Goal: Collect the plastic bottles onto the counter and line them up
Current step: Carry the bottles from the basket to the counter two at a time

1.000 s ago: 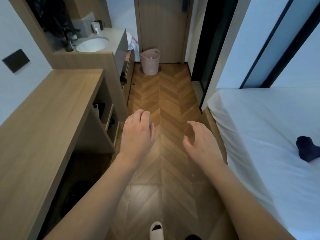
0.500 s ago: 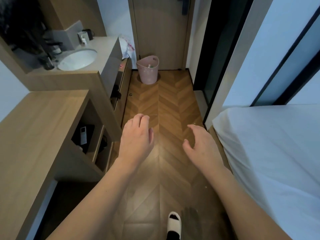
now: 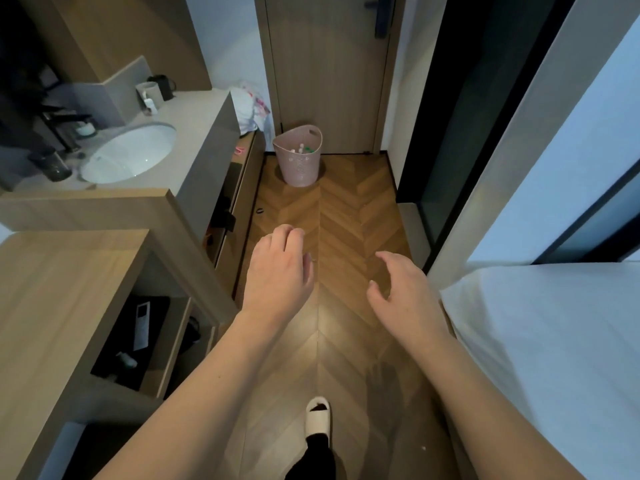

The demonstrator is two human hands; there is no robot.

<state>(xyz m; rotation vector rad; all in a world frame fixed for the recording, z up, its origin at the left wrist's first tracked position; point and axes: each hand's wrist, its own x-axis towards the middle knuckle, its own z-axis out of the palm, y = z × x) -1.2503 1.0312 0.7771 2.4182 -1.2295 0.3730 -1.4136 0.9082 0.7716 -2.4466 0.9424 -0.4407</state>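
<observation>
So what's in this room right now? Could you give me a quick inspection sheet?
Surface: wooden counter at left, its visible top bare; grey sink counter beyond it.
Job's things: pink basket on the floor by the door, with what look like bottle tops poking out; no bottles on either counter yet.
Clutter: cups and a dark jar by the sink; a remote on the shelf under the counter.
Hands: left hand and right hand held out over the floor, both holding nothing.
Cables: nothing seen.
Surroundings: herringbone wood floor, white bed at right, a slippered foot.
</observation>
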